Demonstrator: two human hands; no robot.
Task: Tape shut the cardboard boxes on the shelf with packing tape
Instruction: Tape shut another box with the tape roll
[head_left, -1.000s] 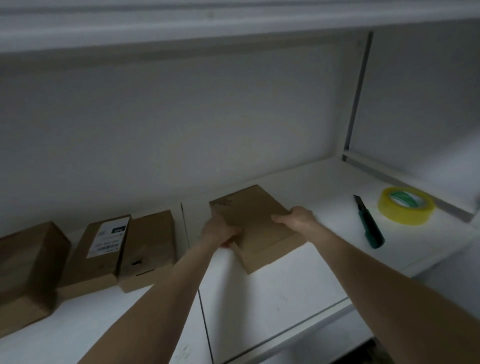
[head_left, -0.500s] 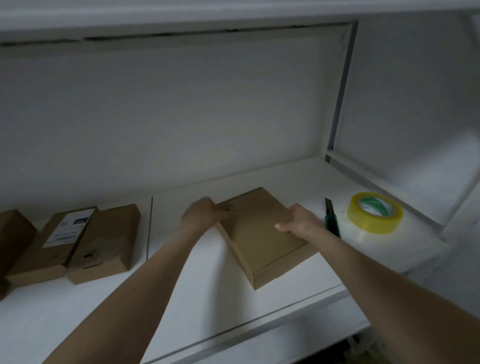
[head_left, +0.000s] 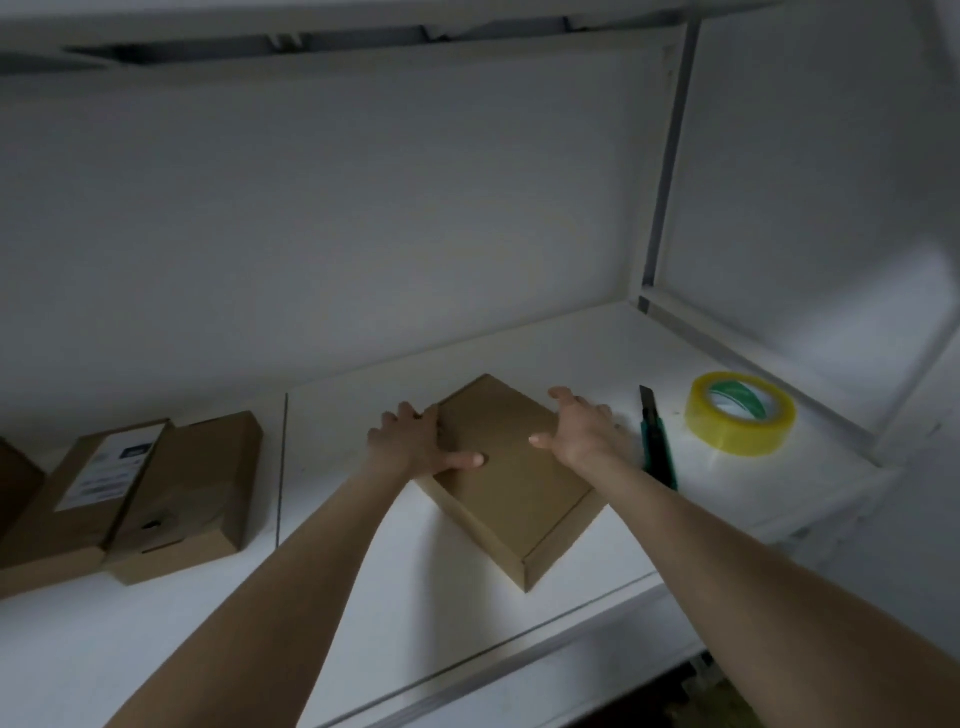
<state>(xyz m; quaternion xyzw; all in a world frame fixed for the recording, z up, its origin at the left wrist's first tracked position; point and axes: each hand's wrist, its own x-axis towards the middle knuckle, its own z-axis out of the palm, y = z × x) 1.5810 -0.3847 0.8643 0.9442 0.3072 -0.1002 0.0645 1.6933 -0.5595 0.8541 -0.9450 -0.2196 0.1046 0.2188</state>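
Note:
A flat brown cardboard box lies closed and turned cornerwise in the middle of the white shelf. My left hand holds its left edge, thumb flat on the lid. On the box's right edge sits my right hand, thumb on the lid and fingers curled over the side. A yellowish roll of packing tape lies flat to the right, apart from both hands.
A green utility knife lies between the box and the tape, close to my right wrist. Two more cardboard boxes, one with a white label, sit side by side at the left. The shelf's front edge runs below the box.
Both hands have turned the box and slid it a little nearer the front edge. My thumbs now lie on the lid. The view has shifted left relative to the shelf.

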